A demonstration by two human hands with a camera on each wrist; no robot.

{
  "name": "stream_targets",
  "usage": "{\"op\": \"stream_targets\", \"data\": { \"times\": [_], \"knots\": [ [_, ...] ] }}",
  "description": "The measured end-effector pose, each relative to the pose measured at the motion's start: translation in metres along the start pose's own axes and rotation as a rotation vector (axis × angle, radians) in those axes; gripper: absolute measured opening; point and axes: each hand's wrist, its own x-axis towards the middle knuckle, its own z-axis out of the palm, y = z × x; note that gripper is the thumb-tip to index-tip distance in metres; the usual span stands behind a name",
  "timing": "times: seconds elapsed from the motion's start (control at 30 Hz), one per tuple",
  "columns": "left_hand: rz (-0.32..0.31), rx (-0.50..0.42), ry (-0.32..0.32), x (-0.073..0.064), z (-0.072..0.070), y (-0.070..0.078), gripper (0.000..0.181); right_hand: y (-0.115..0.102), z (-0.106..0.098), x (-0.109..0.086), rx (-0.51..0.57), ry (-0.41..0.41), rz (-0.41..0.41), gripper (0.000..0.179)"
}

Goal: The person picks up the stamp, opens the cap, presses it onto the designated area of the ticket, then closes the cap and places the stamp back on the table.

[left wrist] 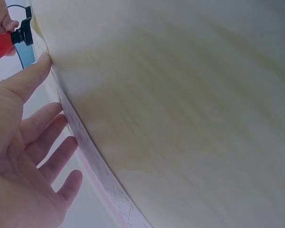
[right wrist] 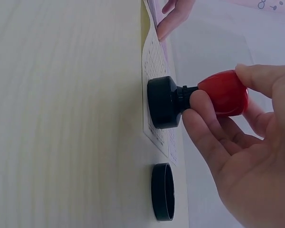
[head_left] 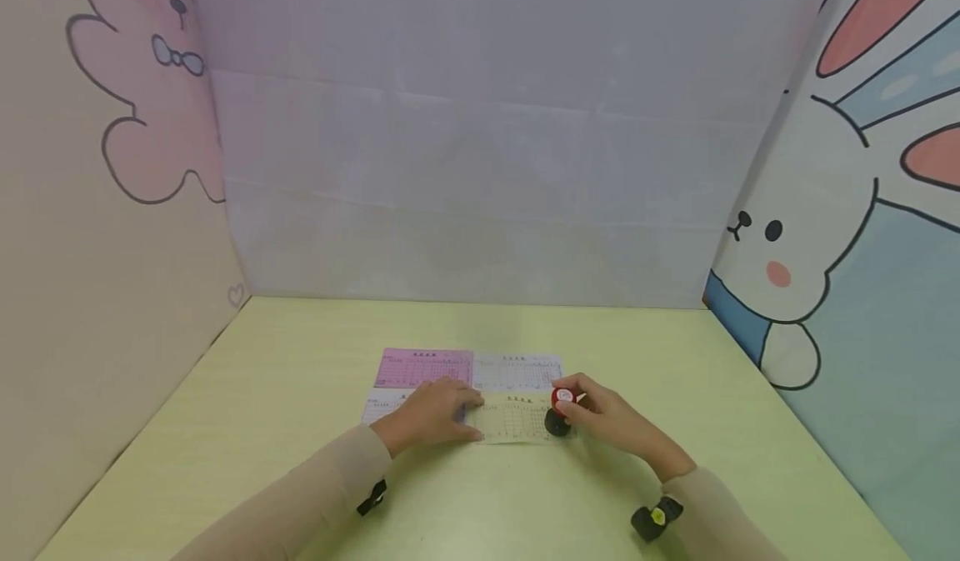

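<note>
My right hand [head_left: 618, 426] holds a stamp by its red handle [right wrist: 223, 93], thumb on one side and fingers on the other. The stamp's black base [right wrist: 162, 102] faces down at the right end of a yellow printed form [head_left: 517, 419]; whether it presses on the paper I cannot tell. With fingers spread and fairly straight, my left hand [head_left: 431, 415] rests on the forms near the yellow one's left edge. In the left wrist view its thumb [left wrist: 35, 76] and fingertips touch the paper. A black round cap [right wrist: 162, 192] stands on the table beside the forms.
A pink form [head_left: 425, 369] and a white form [head_left: 517, 371] lie behind the yellow one, and another white form [head_left: 378, 407] is partly under my left hand. The pale table [head_left: 480, 511] meets a white cloth back wall [head_left: 480, 144] and printed side walls.
</note>
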Motion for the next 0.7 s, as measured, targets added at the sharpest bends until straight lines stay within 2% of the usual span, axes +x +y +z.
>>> {"op": "stream_targets", "data": {
  "times": [0.17,0.4,0.7],
  "knots": [
    [-0.004,-0.004,-0.008,0.001,0.0,-0.001,0.056,0.0,-0.003,0.001,0.01,0.0,0.027,0.039],
    [-0.004,0.014,-0.018,0.002,0.0,-0.001,0.057,-0.002,-0.009,0.001,0.003,0.046,0.013,0.038],
    [0.008,0.022,-0.021,0.002,-0.003,0.001,0.057,-0.007,-0.023,0.0,0.136,0.09,0.059,0.04]
  ]
}}
